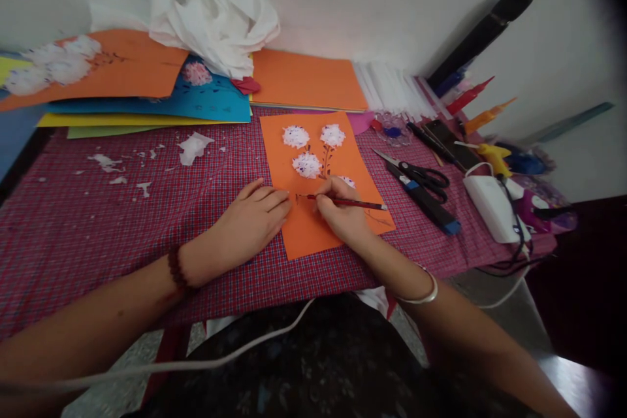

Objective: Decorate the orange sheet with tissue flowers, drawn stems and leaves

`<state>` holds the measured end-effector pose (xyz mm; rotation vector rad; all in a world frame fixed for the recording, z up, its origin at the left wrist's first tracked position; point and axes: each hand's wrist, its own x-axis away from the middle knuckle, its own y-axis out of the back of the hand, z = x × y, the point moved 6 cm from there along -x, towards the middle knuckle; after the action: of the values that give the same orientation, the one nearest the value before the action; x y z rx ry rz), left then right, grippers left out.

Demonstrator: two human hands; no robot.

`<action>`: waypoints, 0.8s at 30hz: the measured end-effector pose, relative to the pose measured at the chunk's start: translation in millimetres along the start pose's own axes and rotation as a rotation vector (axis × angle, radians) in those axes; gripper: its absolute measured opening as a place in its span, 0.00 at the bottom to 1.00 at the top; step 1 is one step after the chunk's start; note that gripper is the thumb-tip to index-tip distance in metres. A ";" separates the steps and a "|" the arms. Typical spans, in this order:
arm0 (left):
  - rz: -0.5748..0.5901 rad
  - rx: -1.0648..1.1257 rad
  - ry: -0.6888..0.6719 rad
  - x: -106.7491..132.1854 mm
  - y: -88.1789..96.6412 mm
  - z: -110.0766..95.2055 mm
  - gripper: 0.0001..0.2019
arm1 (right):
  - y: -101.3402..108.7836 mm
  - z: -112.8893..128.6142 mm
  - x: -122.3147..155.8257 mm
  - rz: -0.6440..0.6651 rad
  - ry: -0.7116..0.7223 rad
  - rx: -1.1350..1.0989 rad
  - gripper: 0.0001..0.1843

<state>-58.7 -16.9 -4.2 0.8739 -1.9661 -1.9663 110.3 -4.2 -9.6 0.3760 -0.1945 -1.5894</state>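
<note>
An orange paper sheet (313, 235) lies on the red checked tablecloth (98, 235), with white fluffy flower shapes (307, 164) stuck on it and thin drawn stems. My right hand (343, 212) is closed round a thin red brush or pencil (365, 204), whose tip touches the sheet near its left-middle. My left hand (255, 215) lies flat, fingers stretched out, pressing the sheet's left edge.
Black scissors (421, 175), a blue-tipped cutter (434, 209), a white power bank with cable (490, 206) and coloured glue bottles (482, 117) lie to the right. Stacked coloured sheets (147, 98), white tissue (210, 13) and paper scraps (193, 147) sit behind and to the left.
</note>
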 end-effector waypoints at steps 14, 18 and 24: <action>-0.004 -0.008 -0.010 -0.3 -0.5 -0.1 0.15 | 4.0 -2.3 -1.2 -0.072 0.033 0.094 0.06; -0.012 0.000 -0.005 -0.8 0.9 -0.4 0.15 | 3.1 -4.9 -0.8 -0.050 0.013 0.045 0.05; -0.005 -0.018 -0.010 -0.4 -0.7 -0.2 0.15 | 1.5 -2.2 -1.4 -0.027 0.024 0.063 0.05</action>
<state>-58.0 -16.7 -4.8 0.8664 -1.9502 -1.9919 112.5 -2.6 -10.9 0.4480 -0.2221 -1.6068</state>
